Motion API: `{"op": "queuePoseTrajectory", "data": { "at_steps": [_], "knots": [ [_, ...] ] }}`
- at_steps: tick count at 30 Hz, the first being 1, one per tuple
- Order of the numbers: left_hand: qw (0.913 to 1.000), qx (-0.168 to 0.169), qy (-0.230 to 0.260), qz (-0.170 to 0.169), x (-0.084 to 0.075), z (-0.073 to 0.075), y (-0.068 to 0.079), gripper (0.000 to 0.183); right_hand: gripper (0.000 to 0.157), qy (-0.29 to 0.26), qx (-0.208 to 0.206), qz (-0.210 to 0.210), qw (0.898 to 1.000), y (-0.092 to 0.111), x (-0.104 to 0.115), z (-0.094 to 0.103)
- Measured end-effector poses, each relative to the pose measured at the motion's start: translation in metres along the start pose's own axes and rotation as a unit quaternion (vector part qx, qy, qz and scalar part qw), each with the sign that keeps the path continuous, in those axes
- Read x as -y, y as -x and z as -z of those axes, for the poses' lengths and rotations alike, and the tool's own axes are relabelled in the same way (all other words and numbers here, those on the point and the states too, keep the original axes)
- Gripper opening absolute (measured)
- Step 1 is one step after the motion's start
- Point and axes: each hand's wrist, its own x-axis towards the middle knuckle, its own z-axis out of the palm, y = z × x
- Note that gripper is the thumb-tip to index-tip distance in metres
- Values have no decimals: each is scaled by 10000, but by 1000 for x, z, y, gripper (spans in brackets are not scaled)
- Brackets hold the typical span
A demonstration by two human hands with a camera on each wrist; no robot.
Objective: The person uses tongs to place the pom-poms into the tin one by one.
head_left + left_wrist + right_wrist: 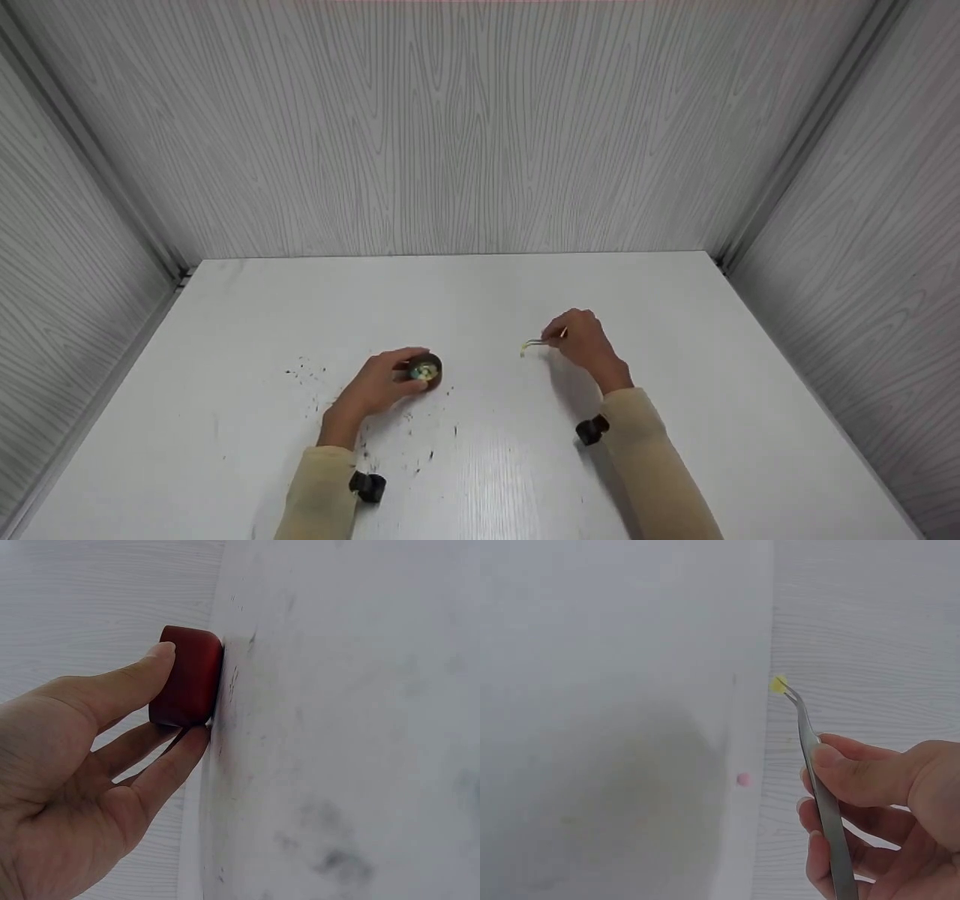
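My left hand (380, 381) grips a small round cup (436, 381), its thumb and fingers around the side. Dark red and smooth outside, the cup (191, 675) stands at the table surface in the left wrist view. Small yellow, white and blue pieces (424, 372) show through its mouth. To the right, my right hand (585, 341) pinches curved metal tweezers (826, 802) between thumb and fingers, raised over the table. A small yellow piece (778, 684) sits at the tweezers' bent tips, apart from the cup.
The white table (480, 480) carries dark specks and smudges (304, 371) around the left hand. A small pink spot (742, 779) shows in the right wrist view. Grey wood-grain panels (450, 135) stand at the back and both sides. Small black devices (367, 487) are on both wrists.
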Motion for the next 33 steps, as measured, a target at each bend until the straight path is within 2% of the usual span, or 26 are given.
{"op": "queuePoseTrajectory", "data": {
  "at_steps": [8,23,33],
  "knots": [
    [10000,-28,-7,-64,0,0,0,54,9,-133,52,182,9997,6,12,12],
    [10000,-69,-50,-30,0,-1,0,53,9,-62,90,268,9996,8,28,13],
    [9999,-34,-1,-155,0,0,2,53,10,-205,146,267,9993,4,38,9]
  ]
}}
